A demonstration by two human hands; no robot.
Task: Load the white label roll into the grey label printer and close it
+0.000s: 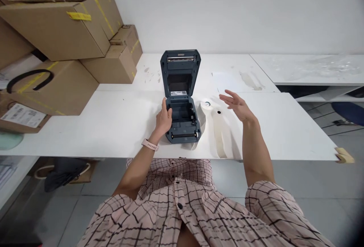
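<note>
A dark label printer (184, 125) stands on the white table with its lid (181, 72) raised. Its inner bay shows, with a black roller (183, 136) at the front. My left hand (163, 120) grips the printer's left side wall, thumb over the rim and fingers along the outside. To the right of the printer, my right hand (236, 105) hovers open with fingers spread, holding nothing. Between that hand and the printer lies a white label roll (207, 105), and a loose paper strip (218, 135) runs toward the table's front edge.
Cardboard boxes (65, 31) with yellow tape are stacked at the left. A white sheet (226, 81) lies behind my right hand. The white table (113, 133) has a padded corner (344, 155) at its right front. A dark blue seat (348, 111) stands beyond.
</note>
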